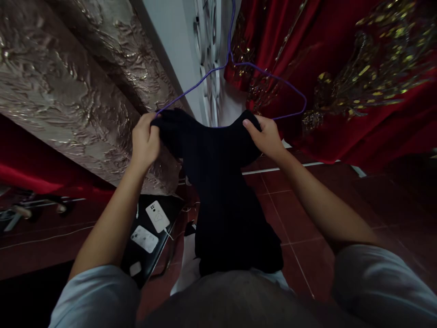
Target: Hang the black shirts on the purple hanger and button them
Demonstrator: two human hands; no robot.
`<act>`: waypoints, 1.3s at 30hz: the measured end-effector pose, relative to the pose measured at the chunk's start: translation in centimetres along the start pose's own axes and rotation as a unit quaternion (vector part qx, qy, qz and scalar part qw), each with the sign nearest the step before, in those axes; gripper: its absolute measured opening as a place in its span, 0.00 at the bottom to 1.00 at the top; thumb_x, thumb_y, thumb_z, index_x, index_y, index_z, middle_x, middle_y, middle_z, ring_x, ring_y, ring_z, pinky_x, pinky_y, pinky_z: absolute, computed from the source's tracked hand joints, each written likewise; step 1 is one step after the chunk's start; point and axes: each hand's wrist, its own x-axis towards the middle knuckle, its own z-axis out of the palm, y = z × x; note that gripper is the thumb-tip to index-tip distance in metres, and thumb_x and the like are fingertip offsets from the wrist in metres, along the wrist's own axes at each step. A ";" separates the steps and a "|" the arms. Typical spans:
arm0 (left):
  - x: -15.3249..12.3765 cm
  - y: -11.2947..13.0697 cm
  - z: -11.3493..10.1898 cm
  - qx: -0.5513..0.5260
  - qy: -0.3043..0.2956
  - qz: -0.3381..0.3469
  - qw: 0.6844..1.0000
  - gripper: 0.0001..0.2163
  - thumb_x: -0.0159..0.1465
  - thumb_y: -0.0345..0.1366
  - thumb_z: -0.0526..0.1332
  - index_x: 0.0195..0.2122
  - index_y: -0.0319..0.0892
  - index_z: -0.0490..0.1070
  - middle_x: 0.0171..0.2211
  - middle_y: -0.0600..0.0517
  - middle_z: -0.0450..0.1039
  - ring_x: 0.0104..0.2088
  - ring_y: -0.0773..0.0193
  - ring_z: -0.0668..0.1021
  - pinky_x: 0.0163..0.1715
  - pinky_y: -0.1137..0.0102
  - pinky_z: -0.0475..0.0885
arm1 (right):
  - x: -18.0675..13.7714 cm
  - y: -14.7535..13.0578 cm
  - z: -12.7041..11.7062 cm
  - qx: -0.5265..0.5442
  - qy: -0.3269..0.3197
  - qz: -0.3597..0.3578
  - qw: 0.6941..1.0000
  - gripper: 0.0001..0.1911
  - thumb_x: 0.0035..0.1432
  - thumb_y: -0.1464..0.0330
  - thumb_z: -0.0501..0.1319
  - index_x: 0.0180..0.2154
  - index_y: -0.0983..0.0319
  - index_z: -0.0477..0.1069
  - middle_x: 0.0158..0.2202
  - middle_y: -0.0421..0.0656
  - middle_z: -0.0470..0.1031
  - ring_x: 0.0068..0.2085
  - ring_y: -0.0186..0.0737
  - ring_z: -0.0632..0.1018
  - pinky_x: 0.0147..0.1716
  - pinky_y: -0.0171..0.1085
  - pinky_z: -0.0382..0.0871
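A black short-sleeved shirt (221, 182) hangs down in front of me, partly on a thin purple wire hanger (196, 86). My left hand (146, 139) is closed around the shirt's left shoulder, close to that arm of the hanger. Gripping the right shoulder with thumb on top, my right hand (268, 136) sits lower than the hanger's right end. That right end lies outside the cloth, while the left end goes into or behind the fabric. The hanger's hook runs up beyond the top edge.
On the left stands a textured, shiny beige curtain (78, 91). Red fabric with gold sequins (341, 91) fills the right. A white metal lattice (211, 59) is behind the hanger. Two phones, a white one (157, 216) and a patterned one (144, 239), lie on a black surface (150, 269) above red floor tiles (300, 255).
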 end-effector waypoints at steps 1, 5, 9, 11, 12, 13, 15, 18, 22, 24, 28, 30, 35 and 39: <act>0.9 0.3 0.3 -0.015 0.014 -0.004 1.000 0.11 0.72 0.37 0.56 0.49 0.44 0.77 0.50 0.50 0.77 0.54 0.53 0.76 0.61 0.59 0.66 | -0.2 -0.4 -0.2 0.003 -0.004 0.000 1.000 0.22 0.66 0.54 0.60 0.25 0.60 0.61 0.24 0.38 0.62 0.28 0.34 0.64 0.30 0.37 0.59; 3.8 1.6 1.2 -0.054 0.014 -0.020 0.998 0.09 0.72 0.37 0.59 0.45 0.42 0.78 0.46 0.52 0.79 0.51 0.55 0.76 0.60 0.59 0.66 | -0.7 -1.2 -0.4 0.011 -0.037 0.002 0.999 0.21 0.66 0.56 0.59 0.25 0.60 0.63 0.25 0.39 0.64 0.28 0.34 0.66 0.31 0.37 0.60; 5.9 3.9 2.3 -0.070 -0.078 0.028 0.994 0.11 0.64 0.28 0.64 0.47 0.44 0.77 0.51 0.52 0.77 0.57 0.52 0.73 0.65 0.59 0.62 | -1.2 -1.3 0.3 0.007 -0.072 0.003 0.997 0.19 0.68 0.56 0.57 0.28 0.60 0.67 0.26 0.39 0.68 0.29 0.36 0.69 0.32 0.37 0.63; 6.6 4.7 2.7 -0.077 -0.108 0.039 0.990 0.16 0.60 0.26 0.66 0.48 0.46 0.77 0.51 0.52 0.76 0.57 0.51 0.71 0.66 0.58 0.60 | -1.9 -1.5 0.3 -0.011 -0.066 -0.011 0.998 0.15 0.67 0.56 0.58 0.34 0.60 0.71 0.31 0.41 0.73 0.33 0.39 0.74 0.37 0.40 0.69; 6.9 4.8 2.8 -0.081 -0.112 0.032 0.990 0.16 0.59 0.25 0.66 0.47 0.46 0.77 0.48 0.52 0.76 0.55 0.51 0.71 0.66 0.57 0.60 | -2.3 -1.6 0.0 -0.024 -0.050 -0.026 0.998 0.13 0.67 0.57 0.59 0.39 0.59 0.73 0.36 0.43 0.76 0.38 0.42 0.77 0.42 0.42 0.72; 7.1 4.8 2.8 -0.085 -0.110 0.020 0.990 0.14 0.59 0.26 0.67 0.45 0.46 0.77 0.45 0.52 0.76 0.52 0.52 0.72 0.65 0.56 0.60 | -2.8 -1.8 -0.4 -0.042 -0.023 -0.045 0.998 0.13 0.66 0.58 0.60 0.45 0.59 0.73 0.42 0.45 0.78 0.43 0.45 0.78 0.47 0.45 0.73; 7.3 4.4 2.6 -0.092 -0.099 0.004 0.991 0.09 0.60 0.29 0.67 0.41 0.47 0.77 0.40 0.52 0.74 0.48 0.53 0.71 0.64 0.54 0.61 | -3.9 -2.3 -1.9 -0.085 0.050 -0.083 0.992 0.21 0.65 0.59 0.60 0.57 0.58 0.69 0.54 0.49 0.75 0.55 0.50 0.76 0.56 0.50 0.71; 7.3 3.8 2.4 -0.068 -0.096 0.026 0.993 0.04 0.62 0.34 0.68 0.38 0.49 0.76 0.39 0.51 0.72 0.47 0.53 0.70 0.61 0.53 0.64 | -5.0 -2.9 -4.5 -0.157 0.134 -0.102 0.973 0.29 0.64 0.59 0.59 0.64 0.57 0.62 0.61 0.53 0.69 0.60 0.54 0.73 0.57 0.53 0.71; 7.4 3.6 2.5 0.006 -0.107 0.070 0.992 0.06 0.65 0.40 0.68 0.41 0.47 0.77 0.41 0.48 0.68 0.47 0.52 0.69 0.57 0.50 0.67 | -4.7 -4.0 -7.0 -0.197 0.115 -0.106 0.968 0.36 0.59 0.60 0.64 0.66 0.55 0.60 0.61 0.54 0.67 0.58 0.57 0.74 0.47 0.51 0.75; 7.5 3.6 2.4 0.012 -0.101 0.067 0.993 0.07 0.65 0.41 0.67 0.42 0.46 0.77 0.42 0.47 0.67 0.47 0.52 0.69 0.58 0.48 0.67 | -4.3 -4.4 -7.6 -0.201 0.075 -0.111 0.970 0.31 0.56 0.62 0.67 0.61 0.56 0.68 0.57 0.53 0.71 0.55 0.55 0.76 0.43 0.48 0.76; 7.6 3.6 2.0 -0.003 -0.096 0.065 0.993 0.07 0.65 0.40 0.68 0.42 0.48 0.78 0.40 0.48 0.68 0.47 0.52 0.69 0.59 0.50 0.67 | -3.7 -4.4 -9.3 -0.167 0.043 -0.077 0.982 0.09 0.57 0.68 0.67 0.41 0.58 0.80 0.34 0.45 0.77 0.34 0.40 0.77 0.33 0.40 0.70; 7.6 3.7 1.8 0.009 -0.112 0.070 0.991 0.06 0.65 0.37 0.68 0.43 0.48 0.78 0.40 0.48 0.68 0.46 0.52 0.69 0.59 0.51 0.67 | -3.1 -4.1 -10.5 -0.145 0.065 -0.066 0.985 0.12 0.56 0.71 0.69 0.44 0.59 0.81 0.28 0.43 0.75 0.26 0.34 0.71 0.28 0.38 0.64; 7.7 4.1 1.6 0.064 -0.151 0.050 0.985 0.08 0.67 0.30 0.65 0.47 0.43 0.76 0.43 0.47 0.69 0.49 0.53 0.70 0.61 0.52 0.66 | 0.2 -3.8 -12.9 -0.093 0.000 0.055 0.994 0.06 0.56 0.72 0.70 0.38 0.64 0.82 0.25 0.43 0.76 0.22 0.26 0.68 0.24 0.36 0.58; 7.7 4.4 1.3 0.090 -0.134 0.037 0.986 0.10 0.69 0.33 0.62 0.51 0.44 0.75 0.46 0.47 0.71 0.50 0.54 0.72 0.61 0.52 0.66 | 1.9 -4.3 -12.7 -0.056 0.006 0.075 0.996 0.08 0.59 0.74 0.69 0.43 0.65 0.80 0.27 0.40 0.77 0.22 0.23 0.69 0.25 0.32 0.60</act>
